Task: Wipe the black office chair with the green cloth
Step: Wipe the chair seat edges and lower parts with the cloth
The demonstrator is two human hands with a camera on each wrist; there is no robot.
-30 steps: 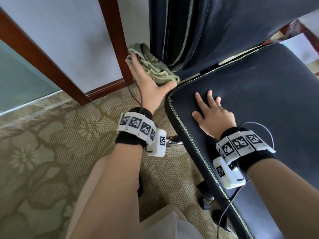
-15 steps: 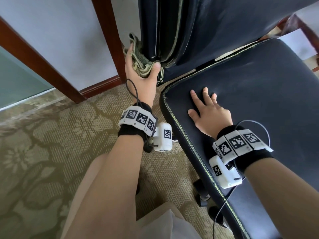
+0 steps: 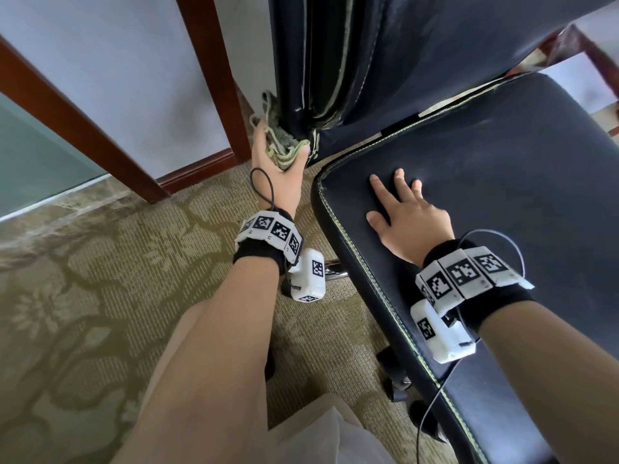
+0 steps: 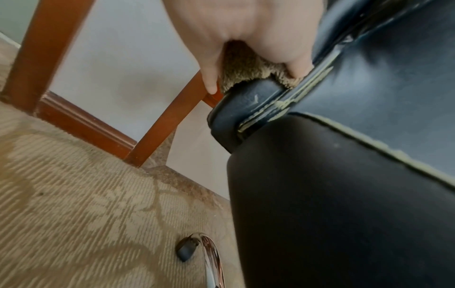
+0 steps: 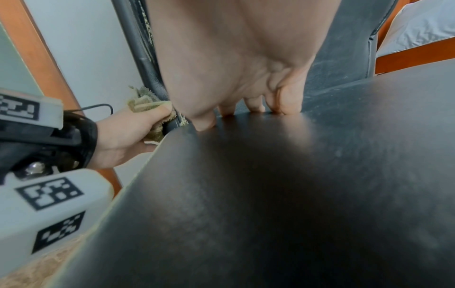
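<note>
A: Since a second ago our left hand [image 3: 279,169] has carried the green cloth [image 3: 279,142] off the seat's corner and up against the lower side edge of the backrest [image 3: 418,51]; half a second ago it was already there, and it has barely shifted since.

B: Agreed. Our right hand [image 3: 410,219] has not moved; it lies flat on the seat [image 3: 502,182] of the black office chair [image 3: 469,145], near the front left corner.

A: How do we hold the cloth?

B: Bunched. From the left wrist view the thumb and fingers [image 4: 209,78] curl round it, pressing it onto the padded edge of the backrest. The thumb sits on the side nearest the seat.

A: And the right hand's fingers?

B: Spread and nearly straight, tips touching the leather [image 5: 283,109], with nothing in their grasp.

A: Where does the cloth sit against the chair?

B: Just above the gap between backrest and seat, on the worn edge with pale stitching. Part of it sticks out on the wall side, beside the dark red wooden frame [image 3: 214,72].

A: Below us?

B: Patterned beige carpet [image 3: 100,296], and a chrome chair leg [image 4: 211,259] with a dark caster [image 4: 185,251] under the seat.
</note>
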